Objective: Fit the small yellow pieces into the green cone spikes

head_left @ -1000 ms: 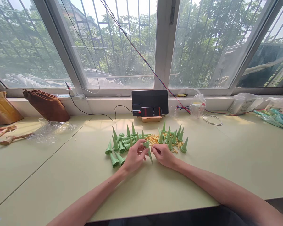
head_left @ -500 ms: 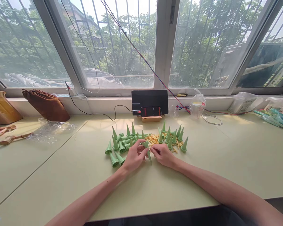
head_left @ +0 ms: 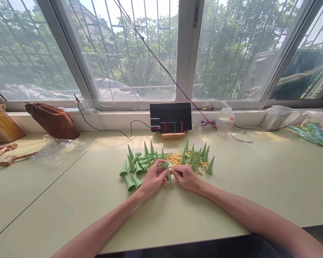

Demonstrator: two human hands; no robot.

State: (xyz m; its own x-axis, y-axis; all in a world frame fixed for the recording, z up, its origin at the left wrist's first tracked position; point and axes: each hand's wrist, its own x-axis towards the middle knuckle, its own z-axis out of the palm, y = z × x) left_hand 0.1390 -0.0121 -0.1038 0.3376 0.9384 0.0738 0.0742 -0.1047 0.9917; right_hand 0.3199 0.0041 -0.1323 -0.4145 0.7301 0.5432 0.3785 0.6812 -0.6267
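My left hand (head_left: 154,176) is closed around a green plastic watering spike (head_left: 170,179), its wide collar up and its point tilted down toward the table. Close against the spike's side, my right hand (head_left: 187,176) is closed in a pinch; what sits between its fingertips is too small and hidden to make out. Behind my hands lies a heap of small yellow pegs (head_left: 174,158). More green spikes stand point-up to the right, such as this spike (head_left: 210,166), and others stand or lie to the left, like this lying spike (head_left: 129,182).
A phone (head_left: 174,127) leans against a dark tablet (head_left: 171,111) at the back of the table. A plastic cup in a bag (head_left: 226,120) stands to its right near a coiled cable (head_left: 242,136). At left are a brown pouch (head_left: 54,121), clear plastic wrap (head_left: 61,148) and wooden toys (head_left: 9,159).
Both hands stay almost in place, with the right fingertips still at the spike's side. The spike in my left hand shows only a very slight shift.
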